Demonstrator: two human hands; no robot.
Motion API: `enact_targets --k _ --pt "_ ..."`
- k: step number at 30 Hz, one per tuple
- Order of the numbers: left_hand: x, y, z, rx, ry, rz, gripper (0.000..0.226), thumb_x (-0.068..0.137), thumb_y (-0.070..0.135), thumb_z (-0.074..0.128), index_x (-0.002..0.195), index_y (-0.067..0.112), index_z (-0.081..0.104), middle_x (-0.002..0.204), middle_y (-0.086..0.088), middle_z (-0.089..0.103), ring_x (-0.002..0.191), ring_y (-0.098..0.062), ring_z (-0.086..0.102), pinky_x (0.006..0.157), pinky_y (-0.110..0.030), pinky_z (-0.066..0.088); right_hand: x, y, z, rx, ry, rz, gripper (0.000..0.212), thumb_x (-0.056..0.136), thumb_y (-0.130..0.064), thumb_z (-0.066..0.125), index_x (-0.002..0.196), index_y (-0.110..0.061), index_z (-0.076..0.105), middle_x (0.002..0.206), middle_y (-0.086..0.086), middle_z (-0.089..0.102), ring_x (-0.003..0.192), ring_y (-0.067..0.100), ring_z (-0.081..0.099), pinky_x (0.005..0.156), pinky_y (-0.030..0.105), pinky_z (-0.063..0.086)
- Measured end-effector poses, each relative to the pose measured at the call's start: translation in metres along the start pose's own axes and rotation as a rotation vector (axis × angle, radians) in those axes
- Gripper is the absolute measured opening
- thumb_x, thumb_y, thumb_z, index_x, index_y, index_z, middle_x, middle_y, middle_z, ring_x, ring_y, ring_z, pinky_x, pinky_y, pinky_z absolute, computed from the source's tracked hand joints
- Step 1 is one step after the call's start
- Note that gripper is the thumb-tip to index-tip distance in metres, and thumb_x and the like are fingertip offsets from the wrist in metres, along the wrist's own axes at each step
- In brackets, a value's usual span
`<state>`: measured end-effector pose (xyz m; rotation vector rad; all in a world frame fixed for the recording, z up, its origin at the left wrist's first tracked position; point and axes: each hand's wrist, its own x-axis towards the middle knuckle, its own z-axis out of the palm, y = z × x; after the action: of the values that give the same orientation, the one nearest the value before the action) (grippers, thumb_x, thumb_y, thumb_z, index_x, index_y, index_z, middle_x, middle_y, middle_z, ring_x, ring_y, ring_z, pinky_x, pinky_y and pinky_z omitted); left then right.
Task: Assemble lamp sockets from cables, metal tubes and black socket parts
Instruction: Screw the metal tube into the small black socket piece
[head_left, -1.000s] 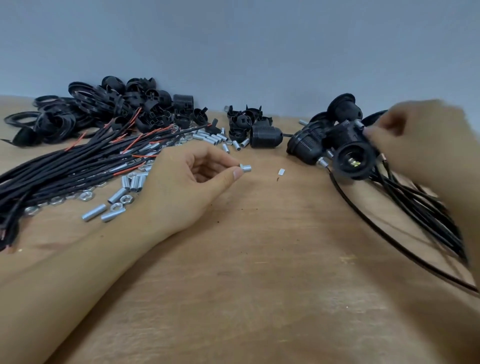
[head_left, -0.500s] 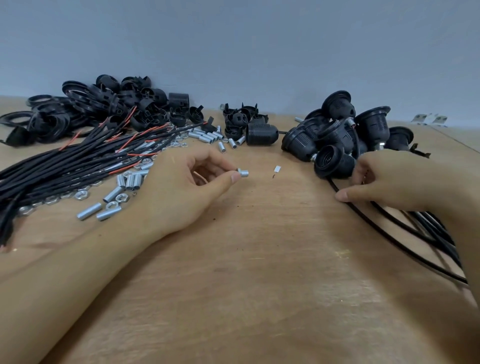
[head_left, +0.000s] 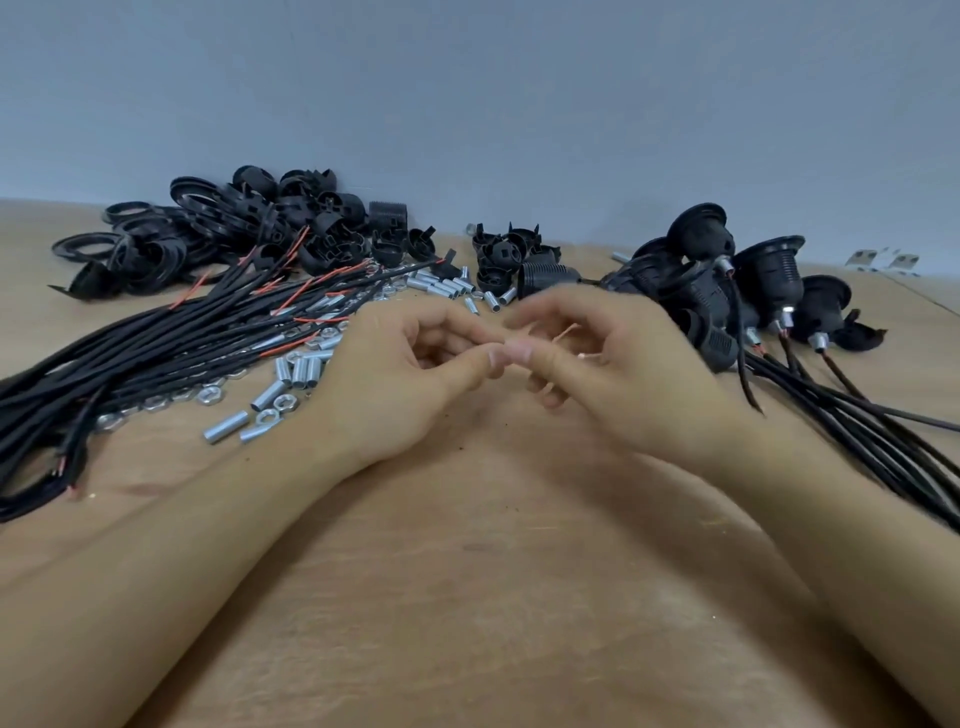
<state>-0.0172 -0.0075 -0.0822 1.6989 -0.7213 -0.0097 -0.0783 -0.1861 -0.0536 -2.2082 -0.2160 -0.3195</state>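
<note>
My left hand (head_left: 400, 374) and my right hand (head_left: 613, 374) meet fingertip to fingertip over the middle of the wooden table (head_left: 493, 571). My left thumb and forefinger pinch together where they held the small metal tube, which is hidden between the fingers. My right hand is blurred, and its thumb and forefinger curl round the same spot. A bundle of black cables (head_left: 156, 343) with red wire ends lies on the left. Loose metal tubes (head_left: 301, 371) and nuts (head_left: 210, 396) lie beside my left hand.
A pile of black rings and socket parts (head_left: 249, 234) sits at the back left, with smaller black caps (head_left: 498, 254) and more tubes (head_left: 441, 286) behind my hands. Assembled sockets (head_left: 727, 280) are heaped on the right, their cables (head_left: 857, 431) trailing toward the right edge.
My right hand left the sockets and cables on the right and came across to my left fingertips. The small tube that stuck out of my left pinch is now covered.
</note>
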Motion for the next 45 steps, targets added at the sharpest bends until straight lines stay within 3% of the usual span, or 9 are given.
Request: enact_targets --k 7,12,17,21,25,30,35,39,45 --pt "0.002 -0.002 -0.004 -0.097 -0.022 -0.052 0.001 0.089 0.009 0.070 0.088 0.008 0.071 0.076 -0.011 0.075 0.065 -0.016 0.068 0.066 -0.028 0.056 0.005 0.020 0.003 0.250 -0.002 -0.022 0.013 0.080 -0.011 0.077 0.092 -0.014 0.072 0.083 0.006 0.070 0.068 0.015 0.067 0.067 0.028 0.057" --pt "0.000 -0.004 -0.001 -0.050 -0.076 -0.106 0.004 0.088 0.009 0.071 0.085 0.011 0.069 0.070 -0.008 0.074 0.064 -0.015 0.068 0.063 -0.030 0.055 0.002 0.017 0.010 0.033 -0.006 -0.057 0.014 0.080 -0.013 0.079 0.091 -0.018 0.071 0.079 -0.004 0.070 0.071 0.015 0.067 0.074 0.037 0.058" --pt "0.001 -0.003 -0.001 -0.024 -0.048 -0.068 0.004 0.087 0.007 0.072 0.086 0.008 0.069 0.075 -0.013 0.073 0.068 -0.030 0.066 0.072 -0.050 0.056 -0.001 0.018 0.011 0.079 0.036 -0.058 0.012 0.081 -0.012 0.078 0.091 -0.016 0.072 0.078 -0.004 0.072 0.069 0.012 0.067 0.071 0.038 0.058" --pt "0.000 -0.003 -0.002 -0.025 -0.045 -0.059 0.005 0.086 0.003 0.072 0.087 0.006 0.069 0.076 -0.016 0.072 0.068 -0.022 0.065 0.073 -0.042 0.055 -0.002 0.018 0.016 0.049 0.024 -0.057 0.014 0.085 -0.012 0.075 0.092 -0.023 0.071 0.079 -0.011 0.068 0.071 0.015 0.068 0.073 0.041 0.059" --pt "0.001 -0.004 0.000 0.001 -0.040 -0.055 0.006 0.086 0.003 0.072 0.087 0.008 0.068 0.077 -0.015 0.073 0.067 -0.018 0.065 0.071 -0.034 0.055 -0.001 0.021 0.014 0.232 -0.002 0.033 0.014 0.084 -0.005 0.073 0.099 -0.007 0.071 0.081 0.009 0.071 0.069 0.023 0.069 0.067 0.033 0.061" --pt "0.008 0.001 -0.008 -0.060 0.025 -0.118 0.011 0.094 0.004 0.063 0.095 0.011 0.071 0.090 -0.009 0.076 0.076 -0.018 0.071 0.074 -0.029 0.060 0.000 0.024 0.009 0.365 0.102 0.069 0.013 0.085 0.002 0.070 0.089 -0.011 0.071 0.075 0.015 0.071 0.064 0.020 0.069 0.065 0.032 0.061" --pt "0.086 0.003 -0.010 0.553 0.084 -0.113 0.014 0.092 0.030 0.068 0.100 0.019 0.071 0.099 0.006 0.072 0.086 -0.006 0.065 0.079 -0.016 0.049 0.000 0.030 0.005 0.421 0.197 0.160 0.007 0.087 -0.001 0.070 0.089 -0.008 0.070 0.076 0.016 0.070 0.060 0.015 0.067 0.059 0.026 0.059" --pt "0.134 -0.012 0.015 0.893 -0.149 -0.160 0.033 0.090 0.035 0.070 0.107 0.007 0.072 0.109 -0.012 0.071 0.103 -0.028 0.064 0.089 -0.035 0.052 0.000 0.034 0.003 0.405 0.200 0.185 0.007 0.087 -0.005 0.070 0.088 -0.011 0.072 0.077 0.014 0.069 0.060 0.016 0.066 0.058 0.029 0.059" --pt "0.131 -0.026 0.014 0.823 0.012 -0.142 0.015 0.080 0.027 0.082 0.088 0.015 0.077 0.087 -0.005 0.073 0.088 -0.021 0.064 0.076 -0.028 0.049 0.001 0.034 0.004 0.422 0.203 0.186 0.008 0.087 -0.006 0.071 0.086 -0.014 0.071 0.075 0.010 0.070 0.059 0.013 0.066 0.055 0.027 0.058"
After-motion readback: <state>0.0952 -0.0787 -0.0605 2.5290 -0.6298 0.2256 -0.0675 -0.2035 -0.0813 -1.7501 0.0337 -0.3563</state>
